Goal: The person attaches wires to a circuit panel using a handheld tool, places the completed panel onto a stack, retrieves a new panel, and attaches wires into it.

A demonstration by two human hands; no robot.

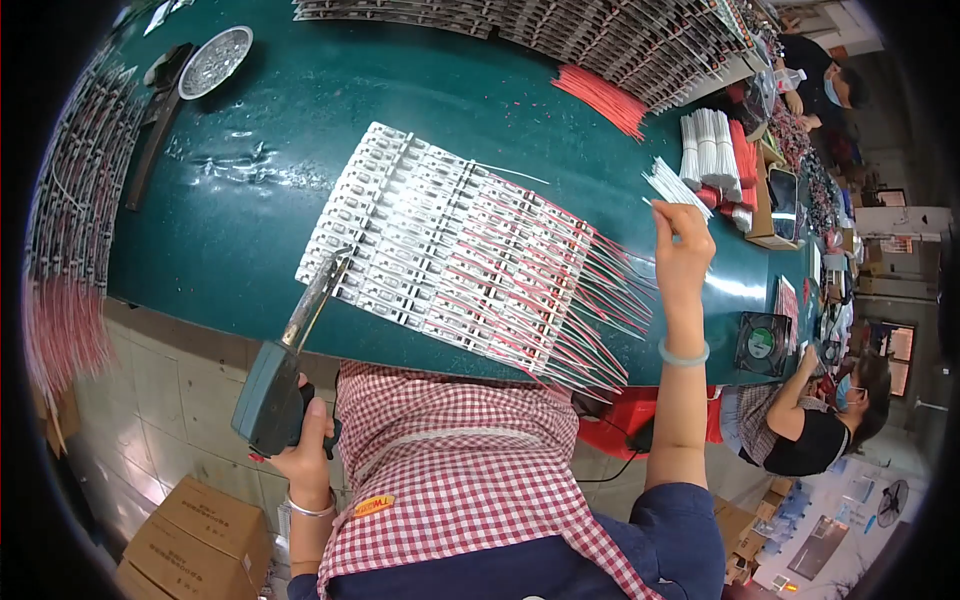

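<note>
My left hand [312, 440] grips a dark green soldering gun [268, 395] by its black handle. The gun's long metal tip rests at the lower left part of a panel of white socket-like pieces [395, 215], set in rows. Red and white wires [605, 290] lie across the panel's right half, and their loose ends hang past its right edge. My right hand [685, 240] is raised to the right of the panel, fingers pinched on a thin white wire [647, 201], mostly hidden by the hand. Just beyond it lies a loose bunch of white wires [678, 185].
Red wires [602, 100], bundled white wires [708, 150] and stacked panels [620, 45] occupy the far side. A metal bowl [216, 62] stands far left, near wired panels [75, 210]. A small fan [763, 343] sits at right; a co-worker [810, 415] is beyond it.
</note>
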